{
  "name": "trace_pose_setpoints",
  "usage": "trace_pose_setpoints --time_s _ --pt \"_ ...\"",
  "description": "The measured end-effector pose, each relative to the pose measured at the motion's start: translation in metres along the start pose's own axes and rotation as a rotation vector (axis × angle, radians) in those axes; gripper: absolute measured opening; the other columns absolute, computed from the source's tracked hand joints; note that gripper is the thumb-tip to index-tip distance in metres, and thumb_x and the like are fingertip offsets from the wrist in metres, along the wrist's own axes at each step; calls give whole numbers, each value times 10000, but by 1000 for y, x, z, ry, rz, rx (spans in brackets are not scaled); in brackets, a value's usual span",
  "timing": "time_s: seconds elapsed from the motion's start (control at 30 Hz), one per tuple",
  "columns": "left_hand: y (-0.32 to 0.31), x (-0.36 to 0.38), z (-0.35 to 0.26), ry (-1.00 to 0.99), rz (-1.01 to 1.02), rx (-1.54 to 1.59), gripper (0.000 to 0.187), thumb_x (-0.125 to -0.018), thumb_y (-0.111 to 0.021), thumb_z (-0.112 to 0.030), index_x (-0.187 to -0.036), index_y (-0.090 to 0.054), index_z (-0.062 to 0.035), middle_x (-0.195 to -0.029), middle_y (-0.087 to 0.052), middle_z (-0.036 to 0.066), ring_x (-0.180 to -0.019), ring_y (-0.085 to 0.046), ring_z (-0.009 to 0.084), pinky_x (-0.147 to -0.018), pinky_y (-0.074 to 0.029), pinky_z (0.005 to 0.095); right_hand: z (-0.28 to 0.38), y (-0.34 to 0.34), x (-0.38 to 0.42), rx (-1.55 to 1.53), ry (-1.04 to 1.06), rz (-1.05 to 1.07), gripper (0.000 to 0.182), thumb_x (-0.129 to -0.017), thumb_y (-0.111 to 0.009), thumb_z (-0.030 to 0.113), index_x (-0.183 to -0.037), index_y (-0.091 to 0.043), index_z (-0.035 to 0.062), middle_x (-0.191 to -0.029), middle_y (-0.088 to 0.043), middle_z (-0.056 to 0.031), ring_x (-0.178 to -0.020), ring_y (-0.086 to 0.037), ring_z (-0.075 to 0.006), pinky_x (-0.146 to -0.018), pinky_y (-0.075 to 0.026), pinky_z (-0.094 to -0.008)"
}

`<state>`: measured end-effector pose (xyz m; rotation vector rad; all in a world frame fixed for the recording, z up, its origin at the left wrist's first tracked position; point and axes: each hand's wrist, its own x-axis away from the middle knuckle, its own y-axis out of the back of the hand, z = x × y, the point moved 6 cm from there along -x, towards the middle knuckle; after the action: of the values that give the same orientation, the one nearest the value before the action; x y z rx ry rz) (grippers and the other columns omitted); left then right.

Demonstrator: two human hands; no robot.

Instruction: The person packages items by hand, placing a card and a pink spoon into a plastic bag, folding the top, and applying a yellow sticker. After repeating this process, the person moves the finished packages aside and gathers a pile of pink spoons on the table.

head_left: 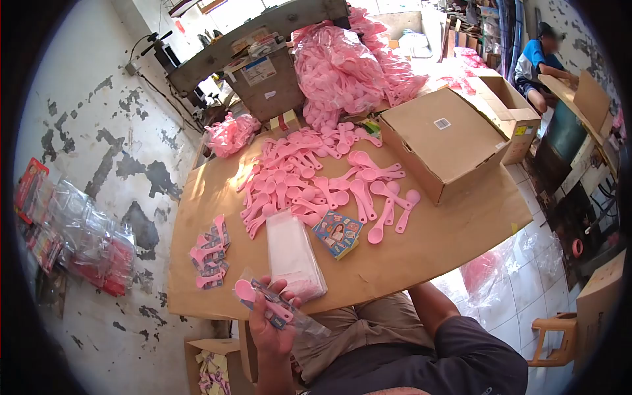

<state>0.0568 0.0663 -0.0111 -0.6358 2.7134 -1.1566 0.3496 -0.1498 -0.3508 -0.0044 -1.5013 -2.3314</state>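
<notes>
My left hand (271, 322) is raised at the table's front edge, its fingers round a clear plastic bag (309, 324) with a pink spoon (245, 291) and a printed card in it. Just behind it lies a stack of clear bags (293, 253). Right of the stack are colourful printed cards (338, 230). A large heap of pink spoons (289, 178) spreads over the middle of the brown table (434, 243). Several spoons with cards (212, 253) lie at the left. My right forearm (434, 306) hangs below the table edge; the right hand is hidden.
A closed cardboard box (441, 131) stands at the table's right. Behind the heap is a big bag of pink spoons (339, 66). An open box (214, 368) sits at the lower left, a stool (554, 339) at the lower right. Another person (536, 66) sits far right.
</notes>
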Motion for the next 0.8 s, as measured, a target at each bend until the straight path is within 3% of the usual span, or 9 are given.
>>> trace_pose_setpoints --time_s 0.17,0.37,0.4,0.5,0.67,0.73,0.77,0.8 --pt "12 -12 8 46 -66 57 415 -1093 -509 -283 -1477 -473 -131 -1317 -656 126 -1061 -695 235 -938 -595 449 -6 -4 6 -5 15 -9 369 -990 -641 322 -1202 -684 24 -1154 -708 -172 -1052 -673 -307 -931 -525 -425" --pt "-24 -31 25 103 56 38 443 -1096 -490 -306 -1495 -463 -116 -1338 -657 125 -1100 -698 246 -953 -589 462 -1 1 8 -8 41 -13 377 -990 -640 328 -1209 -681 24 -1171 -705 -177 -1075 -668 -314 -949 -519 -431" --pt "-30 -35 27 132 97 114 474 -1094 -492 -322 -1479 -434 -51 -1360 -608 214 -1144 -669 306 -1006 -556 501 -1 3 9 -12 47 -17 379 -990 -640 329 -1210 -681 24 -1174 -704 -178 -1079 -667 -315 -952 -518 -431" --pt "-44 -48 29 163 107 149 488 -1098 -475 -332 -1483 -427 -36 -1395 -586 226 -1192 -649 319 -1020 -551 501 -2 2 15 -24 85 -23 383 -989 -640 332 -1214 -679 25 -1183 -702 -181 -1090 -665 -319 -961 -515 -434" --pt "-49 -69 32 193 228 325 508 -1115 -426 -320 -1501 -409 8 -1520 -481 256 -1382 -521 383 -1122 -481 543 7 14 87 -128 378 -126 390 -989 -639 337 -1220 -677 25 -1197 -700 -185 -1109 -660 -325 -976 -510 -439" --pt "-52 -77 32 205 229 350 520 -1116 -421 -322 -1510 -395 17 -1536 -464 255 -1404 -496 384 -1141 -465 533 20 27 149 -212 620 -62 393 -989 -639 339 -1223 -676 25 -1203 -698 -187 -1117 -659 -327 -982 -508 -440" --pt "-55 -80 32 219 251 366 532 -1116 -416 -323 -1518 -382 25 -1551 -447 255 -1427 -470 385 -1159 -448 522 30 38 177 -248 687 72 394 -989 -639 340 -1224 -676 25 -1206 -698 -188 -1121 -658 -328 -985 -507 -441" --pt "-58 -84 32 232 259 374 541 -1118 -407 -325 -1523 -372 32 -1564 -433 253 -1446 -446 387 -1176 -429 513 50 60 204 -270 675 324 451 -999 -626 389 -1264 -658 25 -1284 -667 -188 -1221 -603 -329 -1056 -455 -450"
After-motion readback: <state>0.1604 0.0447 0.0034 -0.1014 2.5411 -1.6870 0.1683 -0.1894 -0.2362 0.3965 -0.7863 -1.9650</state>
